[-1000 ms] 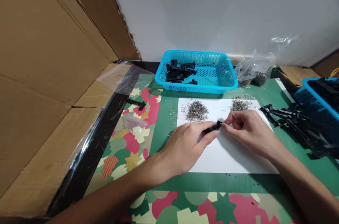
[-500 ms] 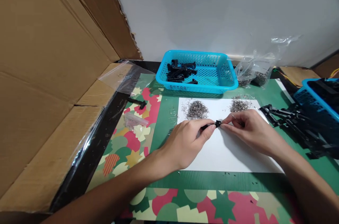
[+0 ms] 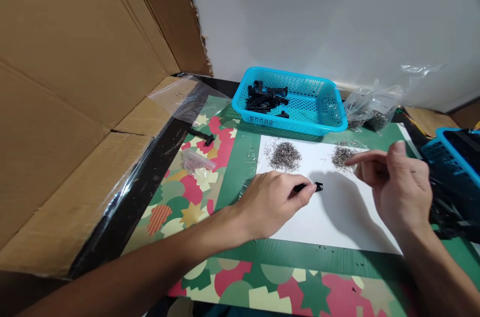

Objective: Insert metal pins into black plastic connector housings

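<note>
My left hand (image 3: 275, 200) pinches a small black plastic part (image 3: 318, 186) between thumb and fingers; its notched end sticks out to the right and the rest is hidden in my grip. My right hand (image 3: 399, 184) is raised at the right of the white paper (image 3: 300, 229), thumb and index finger apart, with nothing visible between them. Its index fingertip is at the edge of the right pile of tiny metal pieces (image 3: 342, 155); whether it touches them I cannot tell. A second pile of such pieces (image 3: 285, 155) lies on the paper beyond my left hand.
Behind the paper stands a blue basket (image 3: 288, 127) with several black parts in its left half. Another blue basket (image 3: 435, 146) and loose black parts (image 3: 446, 207) are at the right. Clear plastic bags (image 3: 378, 107) stand behind. A single black part (image 3: 202, 136) lies at left.
My right hand has left the black part, moving up and right toward the right pile, its thumb and index finger now spread. My left hand still holds the part. The view has shifted slightly.
</note>
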A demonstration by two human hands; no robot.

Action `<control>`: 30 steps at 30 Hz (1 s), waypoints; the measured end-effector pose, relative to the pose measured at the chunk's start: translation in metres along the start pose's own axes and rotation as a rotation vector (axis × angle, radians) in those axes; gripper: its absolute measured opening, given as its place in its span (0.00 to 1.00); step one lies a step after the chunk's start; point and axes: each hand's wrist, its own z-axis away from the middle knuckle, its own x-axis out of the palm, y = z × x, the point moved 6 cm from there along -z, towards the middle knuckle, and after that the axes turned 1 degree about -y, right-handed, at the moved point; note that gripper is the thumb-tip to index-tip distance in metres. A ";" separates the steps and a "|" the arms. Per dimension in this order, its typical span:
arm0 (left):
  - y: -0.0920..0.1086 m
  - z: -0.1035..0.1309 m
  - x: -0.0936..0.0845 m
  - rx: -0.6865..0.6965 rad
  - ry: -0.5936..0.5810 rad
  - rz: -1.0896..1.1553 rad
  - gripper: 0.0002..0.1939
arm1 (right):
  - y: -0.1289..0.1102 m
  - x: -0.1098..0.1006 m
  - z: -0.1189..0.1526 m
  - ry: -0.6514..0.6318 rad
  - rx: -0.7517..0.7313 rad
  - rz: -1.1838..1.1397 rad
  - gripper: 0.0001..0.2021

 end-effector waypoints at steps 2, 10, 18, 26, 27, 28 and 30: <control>0.000 0.000 0.002 0.023 0.007 -0.011 0.20 | 0.003 0.010 0.002 -0.043 0.041 -0.207 0.34; -0.002 -0.001 0.006 0.062 0.018 -0.068 0.17 | 0.007 0.021 0.009 -0.170 0.052 0.077 0.43; -0.003 -0.002 0.008 0.057 0.009 -0.083 0.16 | 0.002 0.027 0.008 -0.065 0.060 0.223 0.42; -0.002 -0.003 0.008 0.063 0.013 -0.113 0.16 | 0.010 0.029 0.007 -0.025 0.084 0.273 0.41; -0.002 -0.003 0.008 0.066 0.013 -0.116 0.16 | 0.011 0.029 0.007 -0.028 0.086 0.279 0.41; -0.002 -0.003 0.008 0.068 0.011 -0.120 0.16 | 0.012 0.029 0.008 -0.030 0.088 0.284 0.41; -0.001 -0.002 0.008 0.070 -0.006 -0.132 0.17 | 0.013 0.030 0.009 -0.029 0.091 0.294 0.41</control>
